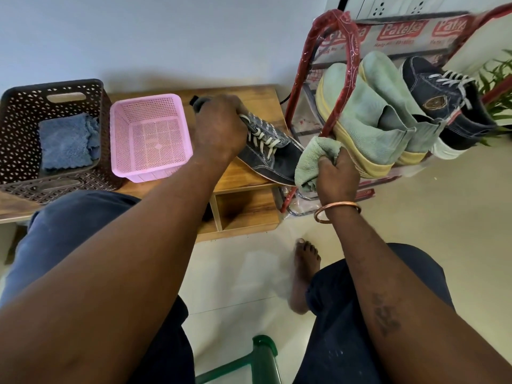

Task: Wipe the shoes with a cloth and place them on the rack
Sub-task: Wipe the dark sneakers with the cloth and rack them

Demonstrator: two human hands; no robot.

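Left hand grips denim shoe; right hand clutches green cloth beside it.

Home entryway: shoe rack, baskets

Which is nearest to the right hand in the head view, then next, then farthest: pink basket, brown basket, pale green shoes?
1. Pale green shoes, on the rack just beyond the right hand.
2. Pink basket, on the table to its left.
3. Brown basket, far left.
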